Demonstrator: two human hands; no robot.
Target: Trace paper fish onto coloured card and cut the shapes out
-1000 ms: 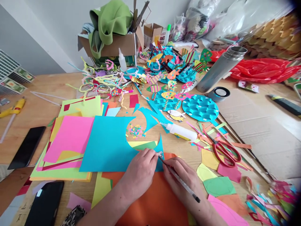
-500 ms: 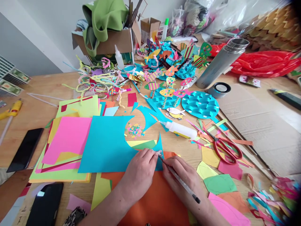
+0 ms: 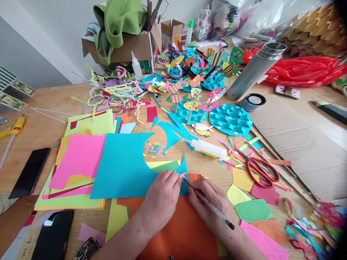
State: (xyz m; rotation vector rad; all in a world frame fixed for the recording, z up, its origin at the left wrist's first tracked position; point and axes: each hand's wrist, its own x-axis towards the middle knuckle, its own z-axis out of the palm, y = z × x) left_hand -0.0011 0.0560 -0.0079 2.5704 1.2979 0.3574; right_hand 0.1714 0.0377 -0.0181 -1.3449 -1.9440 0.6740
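Observation:
My right hand [image 3: 210,200] grips a clear-barrelled pen [image 3: 214,208], its tip on the blue paper [image 3: 121,169] beside a small white paper cutout [image 3: 183,175]. My left hand [image 3: 164,193] presses that cutout down with its fingers together. Only the cutout's tail-like end shows; the rest lies under my fingers. The blue sheet has a round bite cut from its right side. Below it lies an orange sheet [image 3: 173,227], partly under my forearms.
A white glue bottle [image 3: 210,148] lies ahead, with red-handled scissors [image 3: 261,172] to the right. Paper fish and blue woven discs [image 3: 230,120] spread behind. A steel flask [image 3: 255,72] stands back right. Coloured sheets [image 3: 78,155] and two phones [image 3: 52,234] lie left.
The pen's rear end has tipped slightly to the right and my right hand has shifted a little. My left hand stays on the cutout.

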